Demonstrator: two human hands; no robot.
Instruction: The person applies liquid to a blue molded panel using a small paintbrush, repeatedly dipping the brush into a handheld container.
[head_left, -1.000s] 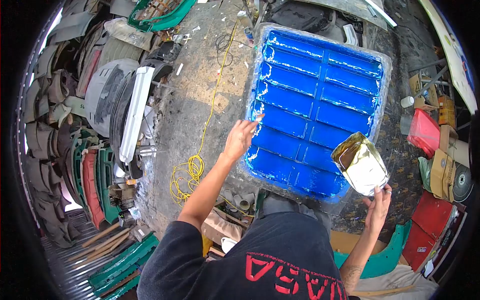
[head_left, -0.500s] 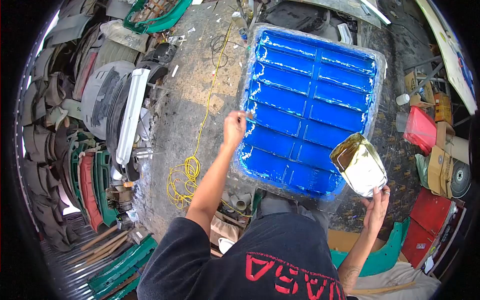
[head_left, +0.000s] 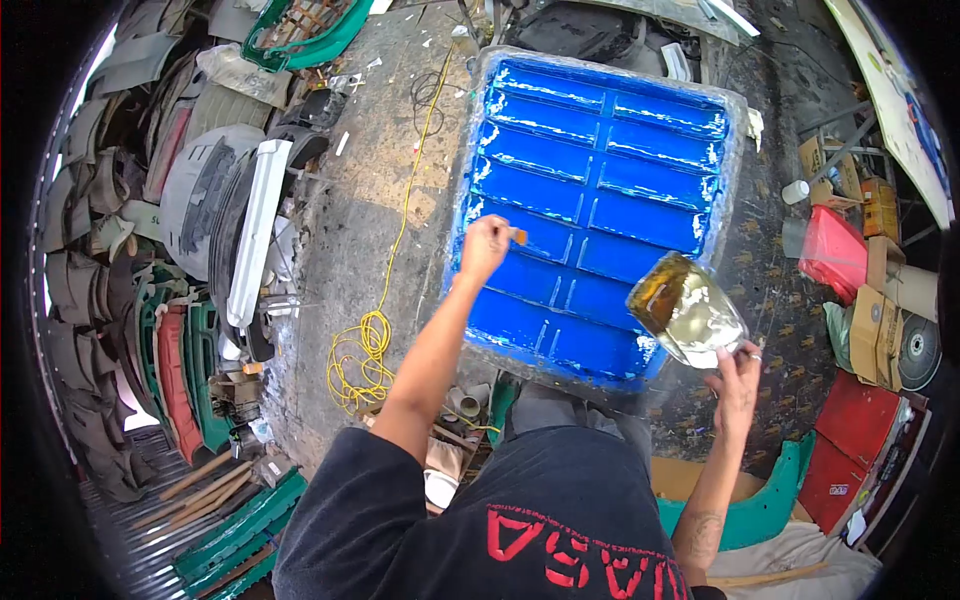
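Blue covers the large ribbed panel (head_left: 590, 225), which lies in front of the person, its near edge close to the body and its left and right sides each within reach of one of the hands. Above the panel's left side, a little below halfway down its length, the left hand (head_left: 484, 250) has its fingers curled closed around a small orange tool (head_left: 519, 237) that points in over the panel; its exact kind is too small to tell. Just outside the panel's near right corner, the right hand (head_left: 737, 385) is partly open, its fingers against the end of a shiny metal can (head_left: 695, 315) that it holds tilted. The can overlaps the panel's right edge in view, its open mouth turned toward the panel. A coiled yellow cord (head_left: 365, 350) lies on the floor (head_left: 325, 215) left of the panel; a red bag (head_left: 835, 255) sits well to its right.
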